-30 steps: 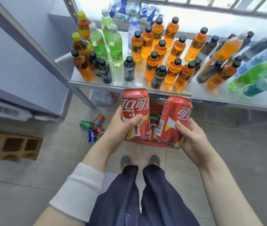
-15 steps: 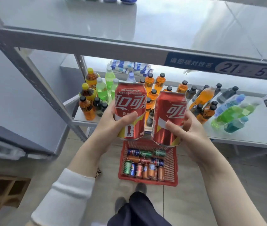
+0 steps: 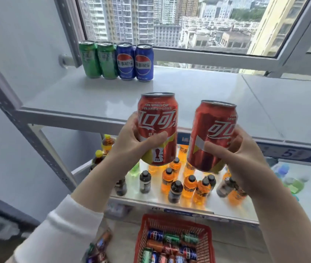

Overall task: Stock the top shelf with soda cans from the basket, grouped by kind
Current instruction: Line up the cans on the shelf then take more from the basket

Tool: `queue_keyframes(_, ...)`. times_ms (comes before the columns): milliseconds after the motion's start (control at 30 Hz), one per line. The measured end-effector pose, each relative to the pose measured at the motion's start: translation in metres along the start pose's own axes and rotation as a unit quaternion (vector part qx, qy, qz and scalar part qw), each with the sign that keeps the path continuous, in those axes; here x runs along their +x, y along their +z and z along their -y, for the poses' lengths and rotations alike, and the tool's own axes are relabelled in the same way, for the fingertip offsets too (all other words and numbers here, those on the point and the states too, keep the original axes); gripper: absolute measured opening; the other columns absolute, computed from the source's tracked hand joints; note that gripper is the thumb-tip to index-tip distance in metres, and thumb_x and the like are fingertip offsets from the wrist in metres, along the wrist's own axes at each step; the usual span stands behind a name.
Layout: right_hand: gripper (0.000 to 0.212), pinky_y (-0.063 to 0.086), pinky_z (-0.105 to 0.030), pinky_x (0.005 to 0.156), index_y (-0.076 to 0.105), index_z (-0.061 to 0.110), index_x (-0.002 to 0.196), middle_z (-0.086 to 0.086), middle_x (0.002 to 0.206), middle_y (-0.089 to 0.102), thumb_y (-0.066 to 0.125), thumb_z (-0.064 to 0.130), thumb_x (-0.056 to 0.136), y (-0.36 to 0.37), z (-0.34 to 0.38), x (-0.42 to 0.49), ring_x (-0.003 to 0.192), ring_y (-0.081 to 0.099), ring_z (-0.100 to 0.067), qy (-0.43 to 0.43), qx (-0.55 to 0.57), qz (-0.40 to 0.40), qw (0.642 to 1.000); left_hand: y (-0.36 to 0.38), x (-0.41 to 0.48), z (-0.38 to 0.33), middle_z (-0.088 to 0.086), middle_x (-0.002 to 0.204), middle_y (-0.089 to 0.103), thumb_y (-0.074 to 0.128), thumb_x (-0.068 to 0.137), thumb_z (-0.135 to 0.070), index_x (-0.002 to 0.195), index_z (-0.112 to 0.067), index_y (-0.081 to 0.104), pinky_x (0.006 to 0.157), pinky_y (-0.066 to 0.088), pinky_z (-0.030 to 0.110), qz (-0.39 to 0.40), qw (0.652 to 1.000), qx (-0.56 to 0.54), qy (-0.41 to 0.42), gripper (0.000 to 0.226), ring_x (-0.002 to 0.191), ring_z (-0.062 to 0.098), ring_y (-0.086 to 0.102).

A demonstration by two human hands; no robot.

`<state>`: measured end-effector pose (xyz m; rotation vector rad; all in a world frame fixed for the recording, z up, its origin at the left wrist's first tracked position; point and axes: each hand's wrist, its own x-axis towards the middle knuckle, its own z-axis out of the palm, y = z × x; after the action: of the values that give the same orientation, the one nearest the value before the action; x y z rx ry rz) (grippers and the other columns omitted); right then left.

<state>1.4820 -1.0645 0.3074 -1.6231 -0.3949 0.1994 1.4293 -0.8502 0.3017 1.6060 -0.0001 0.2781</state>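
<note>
Far back on the left of the top shelf (image 3: 198, 95), by the window (image 3: 169, 19), two green cans (image 3: 98, 59) and two blue cans (image 3: 134, 62) stand in a touching row. Under the shelf, bottles (image 3: 188, 185) crowd a lower level. Lower again, the basket (image 3: 143, 234) holds mixed cans lying flat. At the shelf's front edge, the left hand (image 3: 131, 147) wraps thumb and fingers round an upright red can (image 3: 157, 128). Beside it and apart, the right hand (image 3: 242, 160) grips a second can (image 3: 211, 135), slightly tilted.
</note>
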Motion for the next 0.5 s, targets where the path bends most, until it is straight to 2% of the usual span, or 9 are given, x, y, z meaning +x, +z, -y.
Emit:
queue_keyframes(67,0.059,0.048,-0.011,0.053,0.054,0.017,0.109,0.003,0.078,0.071,0.083,0.017,0.057,-0.007,0.008,0.014,0.068,0.067,-0.001,-0.011,-0.003,0.003,1.000,0.003,0.017,-0.005,-0.014,0.087,0.072,0.077,0.057,-0.028,0.106,-0.024,0.051,0.066,0.051,0.012,0.008,1.000,-0.003,0.011,0.056,0.084,0.002,0.068)
queue_keyframes(133,0.059,0.048,-0.011,0.056,0.052,0.013,0.112,-0.002,0.087,0.069,0.079,0.013,0.059,-0.012,0.013,0.030,0.072,0.067,-0.002,-0.023,0.004,-0.001,1.000,0.005,0.033,-0.011,-0.011,0.088,0.072,0.081,0.056,-0.021,0.105,-0.023,0.050,0.067,0.052,0.014,0.026,0.999,0.001,0.017,0.058,0.085,0.003,0.068)
queue_keyframes(200,0.066,0.052,-0.014,0.063,0.050,0.012,0.116,-0.004,0.097,0.067,0.076,0.016,0.055,-0.015,0.016,0.046,0.084,0.068,-0.007,-0.031,0.004,-0.004,1.000,0.007,0.049,-0.014,-0.005,0.096,0.069,0.085,0.053,-0.017,0.106,-0.022,0.048,0.068,0.053,0.017,0.038,0.999,0.012,0.015,0.064,0.087,0.005,0.068)
queue_keyframes(300,0.075,0.054,-0.018,0.072,0.047,0.012,0.120,-0.003,0.104,0.065,0.078,0.019,0.053,-0.017,0.018,0.069,0.096,0.065,-0.013,-0.037,-0.015,0.001,0.999,0.005,0.075,-0.013,0.002,0.107,0.066,0.083,0.058,-0.018,0.110,-0.024,0.049,0.078,0.056,0.025,0.042,0.999,0.019,0.009,0.063,0.099,0.012,0.066)
queue_keyframes(400,0.073,0.053,-0.015,0.071,0.044,0.011,0.122,-0.001,0.105,0.063,0.079,0.012,0.058,-0.016,0.019,0.088,0.099,0.062,-0.011,-0.040,-0.032,0.002,0.999,-0.002,0.100,-0.010,-0.002,0.106,0.067,0.082,0.060,-0.022,0.107,-0.029,0.052,0.082,0.054,0.028,0.056,0.997,0.056,0.009,0.056,0.102,0.014,0.064)
queue_keyframes(500,0.082,0.054,-0.025,0.081,0.039,0.011,0.126,-0.005,0.111,0.060,0.078,0.016,0.054,-0.015,0.017,0.109,0.104,0.061,-0.015,-0.033,-0.036,0.001,0.999,-0.010,0.124,-0.007,-0.004,0.104,0.068,0.083,0.056,-0.027,0.106,-0.030,0.052,0.087,0.052,0.032,0.070,0.995,0.074,0.009,0.058,0.103,0.013,0.063)
